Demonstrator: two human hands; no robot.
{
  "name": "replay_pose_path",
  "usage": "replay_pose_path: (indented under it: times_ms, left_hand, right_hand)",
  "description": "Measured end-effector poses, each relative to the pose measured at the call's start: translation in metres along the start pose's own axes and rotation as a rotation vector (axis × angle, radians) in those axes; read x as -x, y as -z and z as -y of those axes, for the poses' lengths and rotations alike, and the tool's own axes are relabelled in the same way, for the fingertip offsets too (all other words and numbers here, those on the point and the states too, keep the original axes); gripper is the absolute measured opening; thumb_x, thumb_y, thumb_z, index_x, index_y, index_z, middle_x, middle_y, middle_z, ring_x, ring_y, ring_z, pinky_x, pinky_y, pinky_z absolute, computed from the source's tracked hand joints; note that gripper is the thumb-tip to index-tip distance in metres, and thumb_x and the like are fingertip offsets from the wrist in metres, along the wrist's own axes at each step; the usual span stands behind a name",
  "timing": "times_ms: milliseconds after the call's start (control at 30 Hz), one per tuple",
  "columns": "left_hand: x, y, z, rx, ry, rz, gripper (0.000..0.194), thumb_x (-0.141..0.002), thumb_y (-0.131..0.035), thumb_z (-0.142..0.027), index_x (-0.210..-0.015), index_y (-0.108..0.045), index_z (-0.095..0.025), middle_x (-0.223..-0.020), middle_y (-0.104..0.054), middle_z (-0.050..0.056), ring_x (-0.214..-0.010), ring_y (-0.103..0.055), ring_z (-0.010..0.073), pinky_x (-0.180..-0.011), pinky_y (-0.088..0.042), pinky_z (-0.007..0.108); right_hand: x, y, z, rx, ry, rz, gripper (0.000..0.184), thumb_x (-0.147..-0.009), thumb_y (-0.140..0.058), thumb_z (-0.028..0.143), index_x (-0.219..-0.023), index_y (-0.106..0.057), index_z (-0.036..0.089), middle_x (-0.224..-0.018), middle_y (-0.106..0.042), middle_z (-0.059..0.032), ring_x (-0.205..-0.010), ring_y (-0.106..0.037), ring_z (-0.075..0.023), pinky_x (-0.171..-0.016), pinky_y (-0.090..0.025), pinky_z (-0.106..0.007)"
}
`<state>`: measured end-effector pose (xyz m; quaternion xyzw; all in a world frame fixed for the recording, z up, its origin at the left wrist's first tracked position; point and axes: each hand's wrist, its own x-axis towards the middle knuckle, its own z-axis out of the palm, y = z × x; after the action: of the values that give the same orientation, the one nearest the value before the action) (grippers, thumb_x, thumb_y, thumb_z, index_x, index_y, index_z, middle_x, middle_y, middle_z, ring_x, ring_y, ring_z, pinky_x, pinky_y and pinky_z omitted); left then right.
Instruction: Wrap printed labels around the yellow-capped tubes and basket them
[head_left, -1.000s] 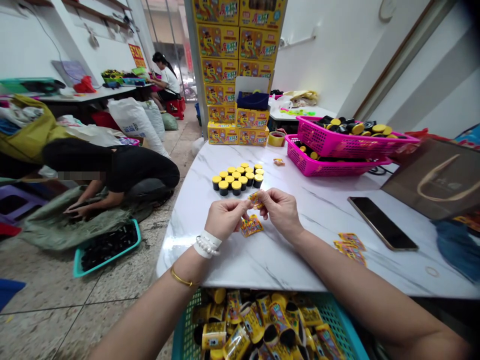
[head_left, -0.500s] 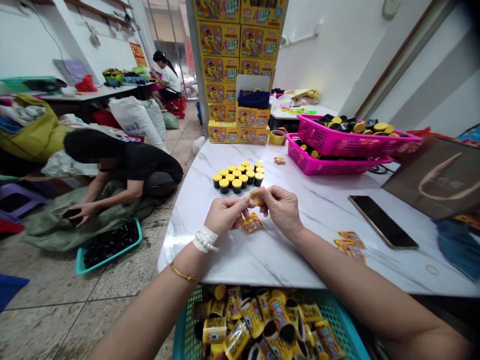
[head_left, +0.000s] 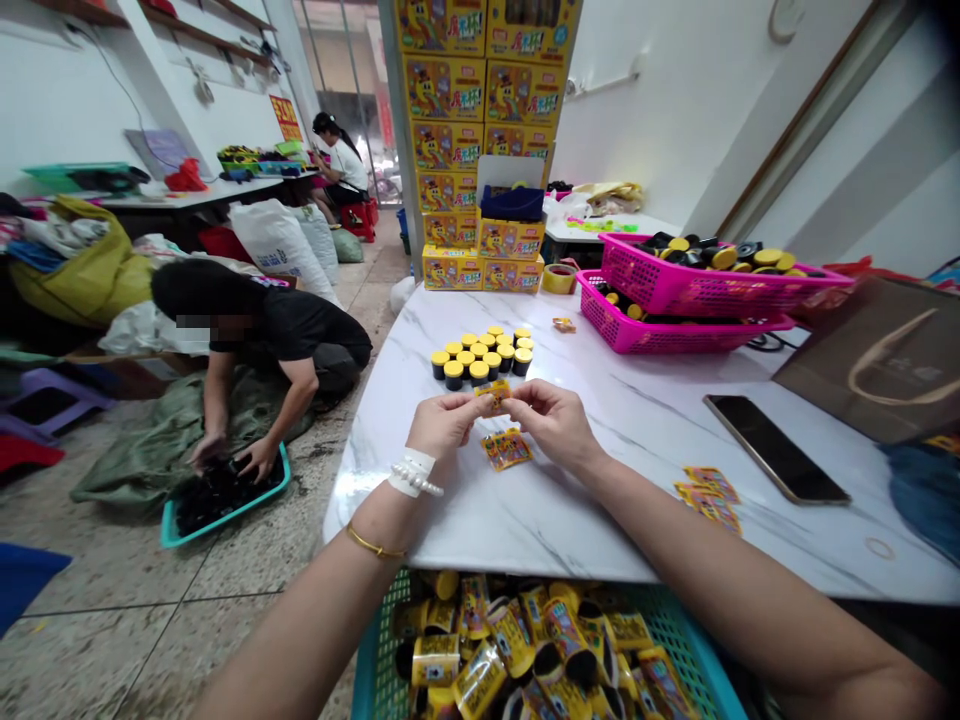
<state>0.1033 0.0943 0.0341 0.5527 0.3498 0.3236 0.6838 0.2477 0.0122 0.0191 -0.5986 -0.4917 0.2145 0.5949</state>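
Between my two hands is a small yellow printed label [head_left: 493, 394], pinched at both ends above the marble-patterned table [head_left: 420, 500]. My left hand [head_left: 444, 425] grips its left end with thumb and forefinger. The right end is between the closed fingertips of my right hand [head_left: 551, 420]. Just below them lies a small pile of similar colourful labels [head_left: 506, 449]. Beyond my hands stand several black tubs with yellow lids [head_left: 478, 370], grouped upright in rows.
A teal basket [head_left: 694, 640] of label-wrapped tubs sits below the table edge. To the right are more labels [head_left: 709, 497], a phone [head_left: 776, 448], a paper bag [head_left: 877, 350] and stacked pink baskets [head_left: 675, 335]. A co-worker [head_left: 277, 330] crouches at left by a teal tray [head_left: 225, 515].
The label has turned flatter and is now stretched between both hands. My right hand has shifted slightly lower. The crouching co-worker's hands have moved from the sack down into the teal tray.
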Motion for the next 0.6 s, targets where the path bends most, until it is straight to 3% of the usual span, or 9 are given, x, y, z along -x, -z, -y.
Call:
replay_pose_path:
  times_ms: [100,200,267,333,400,500,600]
  left_hand:
    - [-0.001,0.002,0.001,-0.073,-0.066,-0.076,0.035,-0.058,-0.088,-0.044,-0.071,-0.077,-0.013,-0.043,-0.045,-0.006,-0.042,-0.031,0.0055,-0.043,-0.02,0.023]
    - [-0.002,0.006,-0.002,0.027,-0.004,0.009,0.035,-0.058,-0.09,-0.039,-0.076,-0.077,-0.011,-0.045,-0.048,-0.005,-0.04,-0.032,0.004,-0.039,-0.018,0.021]
    - [-0.004,0.013,-0.007,0.16,0.065,0.079,0.032,-0.062,-0.089,-0.033,-0.077,-0.075,-0.009,-0.051,-0.055,-0.002,-0.038,-0.033,0.0021,-0.036,-0.015,0.018]
    - [-0.007,0.021,-0.013,0.284,0.115,0.073,0.024,-0.068,-0.086,-0.025,-0.077,-0.072,-0.007,-0.061,-0.063,0.002,-0.037,-0.035,-0.0001,-0.033,-0.015,0.015]
    - [-0.01,0.027,-0.017,0.379,0.155,0.035,0.014,-0.075,-0.079,-0.017,-0.078,-0.07,-0.007,-0.068,-0.067,0.004,-0.035,-0.036,-0.0014,-0.031,-0.017,0.012]
    - [-0.015,0.033,-0.02,0.489,0.219,-0.005,0.003,-0.083,-0.069,-0.009,-0.083,-0.069,-0.007,-0.067,-0.066,0.002,-0.033,-0.037,-0.0019,-0.028,-0.018,0.01]
    - [-0.019,0.035,-0.019,0.571,0.268,-0.025,0.006,-0.087,-0.064,-0.007,-0.082,-0.067,-0.007,-0.064,-0.064,0.001,-0.032,-0.036,-0.0019,-0.027,-0.018,0.01]
  right_hand:
    - [0.002,-0.004,-0.003,0.057,0.003,-0.034,0.015,-0.08,-0.071,0.032,-0.076,-0.071,0.018,-0.071,-0.07,-0.0013,-0.062,-0.059,-0.0132,-0.06,-0.049,-0.026]
    - [0.005,-0.009,-0.002,0.078,0.048,-0.009,0.013,-0.082,-0.069,0.03,-0.075,-0.071,0.019,-0.072,-0.071,-0.0017,-0.065,-0.062,-0.0145,-0.065,-0.05,-0.027]
    - [0.002,-0.011,0.001,0.089,0.061,0.053,0.017,-0.084,-0.067,0.033,-0.075,-0.071,0.019,-0.067,-0.068,-0.0007,-0.061,-0.06,-0.0142,-0.061,-0.048,-0.026]
    - [-0.01,-0.011,0.005,0.15,0.097,0.093,0.025,-0.087,-0.064,0.039,-0.076,-0.071,0.018,-0.063,-0.066,-0.0003,-0.057,-0.057,-0.0138,-0.056,-0.046,-0.026]
    - [-0.027,-0.012,0.008,0.338,0.201,0.038,0.028,-0.088,-0.062,0.042,-0.079,-0.073,0.018,-0.069,-0.067,-0.0026,-0.062,-0.058,-0.0156,-0.061,-0.047,-0.028]
    - [-0.056,-0.017,0.007,0.763,0.403,-0.084,0.027,-0.086,-0.065,0.04,-0.091,-0.077,0.016,-0.09,-0.068,-0.0106,-0.086,-0.06,-0.0241,-0.079,-0.048,-0.036]
    - [-0.071,-0.024,-0.001,1.002,0.501,0.025,0.028,-0.086,-0.065,0.04,-0.092,-0.078,0.016,-0.097,-0.066,-0.0141,-0.095,-0.056,-0.0282,-0.087,-0.045,-0.04]
